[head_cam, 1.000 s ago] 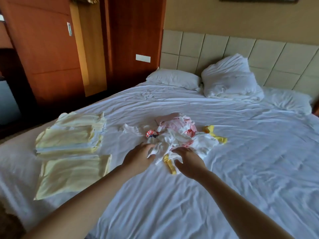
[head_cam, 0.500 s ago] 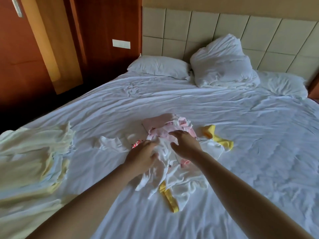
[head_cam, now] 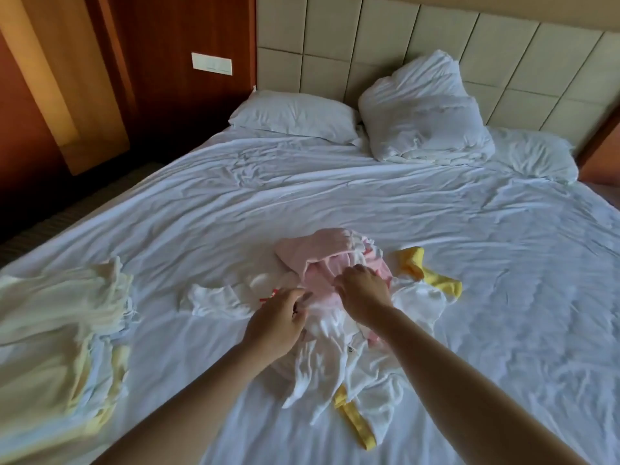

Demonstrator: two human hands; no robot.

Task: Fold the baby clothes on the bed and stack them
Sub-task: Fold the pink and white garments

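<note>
- One white garment (head_cam: 339, 364) has been dragged nearer across the bed (head_cam: 335, 196).
- Left hand (head_cam: 278, 325) grips its bunched top, fingers curled.
- Right hand (head_cam: 362, 290) has moved farther up, pinching the pink piece (head_cam: 318, 251): sorting, no fold begun.

stack (head_cam: 63, 333) left | clothes pile (head_cam: 339, 297) centre of bed (head_cam: 503, 297) | pillows (head_cam: 422, 109) behind

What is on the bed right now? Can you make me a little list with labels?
place: white bed
middle: unfolded heap of baby clothes
left hand: grips the white garment
right hand: grips the pink garment
left side: folded stack, pale yellow
far end: pillows by the headboard
</note>
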